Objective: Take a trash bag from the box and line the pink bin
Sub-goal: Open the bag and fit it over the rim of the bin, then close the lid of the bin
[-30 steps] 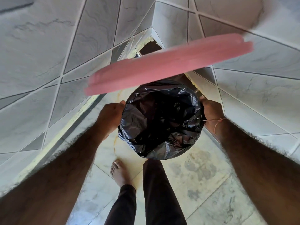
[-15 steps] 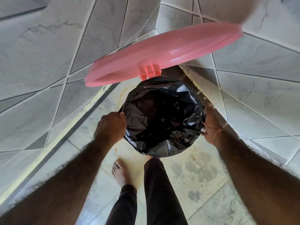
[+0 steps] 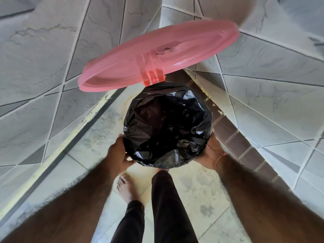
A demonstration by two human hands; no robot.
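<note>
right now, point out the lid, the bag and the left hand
lid [image 3: 157,55] head view, middle of its underside
bag [image 3: 166,127] head view, dark hollow inside
left hand [image 3: 117,153] head view, back of the hand

Illumination is even, diffuse daylight; its source lies outside the frame. Shadows on the floor [image 3: 198,190] are soft and faint. The bag [image 3: 166,127] shows small specular highlights on its creases; its interior is near black with no detail. The lid [image 3: 157,55] carries mild glare along its rim. Wide-angle distortion bends the tile lines at the edges. Focus is sharp centrally; the forearms at the bottom corners are soft.
</note>
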